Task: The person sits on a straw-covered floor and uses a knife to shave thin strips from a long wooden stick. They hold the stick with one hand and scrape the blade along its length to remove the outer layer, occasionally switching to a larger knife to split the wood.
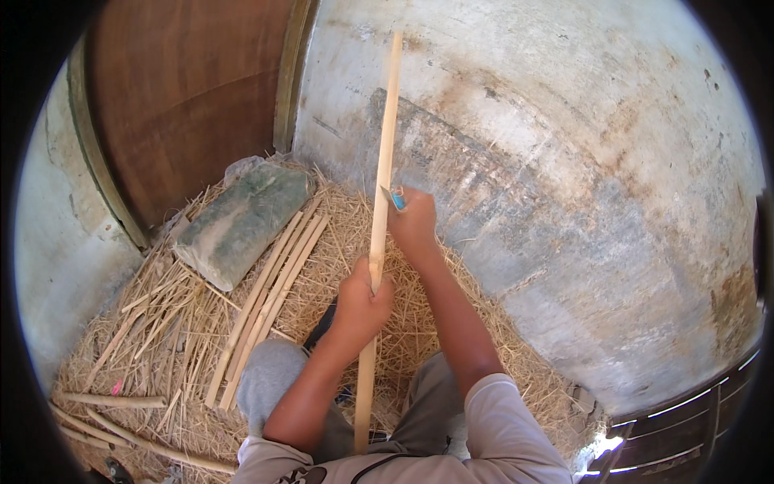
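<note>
A long, pale strip [388, 133], wood or bamboo, runs from my lap up and away in front of the wall. My left hand [363, 306] is wrapped round its lower middle part, between my knees. Farther up, my right hand [416, 219] is closed around the blue handle of a knife [398, 199]. The knife's short blade reaches left against the strip's right edge; how deep it bites is too small to tell. Only the backs of some fingers show on each hand.
Shavings and straw [419, 323] cover the ground around my legs. Several flat strips [270, 290] lie to the left beside a dusty grey-green sack [246, 218]. Round poles [153, 444] rest at lower left. A stained wall [580, 210] rises ahead and right, near a brown door [185, 97].
</note>
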`<state>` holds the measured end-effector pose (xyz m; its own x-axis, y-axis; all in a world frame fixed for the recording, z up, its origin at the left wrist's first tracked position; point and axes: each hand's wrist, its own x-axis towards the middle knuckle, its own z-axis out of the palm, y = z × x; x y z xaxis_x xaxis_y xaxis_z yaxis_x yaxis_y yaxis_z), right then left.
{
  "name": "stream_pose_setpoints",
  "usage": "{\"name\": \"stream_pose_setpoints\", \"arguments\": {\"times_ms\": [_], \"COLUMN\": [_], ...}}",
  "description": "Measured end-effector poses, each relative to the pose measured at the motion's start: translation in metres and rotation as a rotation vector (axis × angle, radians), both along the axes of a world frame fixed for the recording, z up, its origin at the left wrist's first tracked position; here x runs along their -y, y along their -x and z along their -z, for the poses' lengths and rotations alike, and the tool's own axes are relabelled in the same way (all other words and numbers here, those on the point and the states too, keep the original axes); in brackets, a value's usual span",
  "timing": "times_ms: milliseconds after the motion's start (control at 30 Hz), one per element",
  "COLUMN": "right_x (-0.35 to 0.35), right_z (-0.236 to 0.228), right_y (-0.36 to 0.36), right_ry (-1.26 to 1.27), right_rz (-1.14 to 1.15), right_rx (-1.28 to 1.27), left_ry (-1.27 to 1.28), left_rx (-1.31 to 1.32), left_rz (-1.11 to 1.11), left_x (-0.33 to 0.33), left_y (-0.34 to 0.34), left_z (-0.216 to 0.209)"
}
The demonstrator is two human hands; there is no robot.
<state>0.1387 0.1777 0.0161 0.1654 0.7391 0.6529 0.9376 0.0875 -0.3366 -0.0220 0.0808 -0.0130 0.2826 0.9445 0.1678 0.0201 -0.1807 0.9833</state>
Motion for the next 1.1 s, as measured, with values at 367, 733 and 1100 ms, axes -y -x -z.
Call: {"name": "stream_pose_setpoints", "arguments": {"times_ms": [367,733,1100], "right_x": [-0.074,0.039,0.070], "right_z": [-0.044,0.031,0.004], "right_y": [-0.082,-0.037,-0.024], "right_ry": [-0.281,0.008,-0.081], "right_rz": [0.475,-0.135,-0.052], "right_rx": [-0.190,-0.598,-0.048], "left_ry": [0.029,0.008,0.049], "left_rx": [-0.147,0.044,-0.081], "left_rz": [0.198,0.176,0.189], "left_x": [0.035,-0.009,0.032], "left_y": [-0.020,0.000,-0.020], "left_z": [-0.014,-0.002,-0.005]}}
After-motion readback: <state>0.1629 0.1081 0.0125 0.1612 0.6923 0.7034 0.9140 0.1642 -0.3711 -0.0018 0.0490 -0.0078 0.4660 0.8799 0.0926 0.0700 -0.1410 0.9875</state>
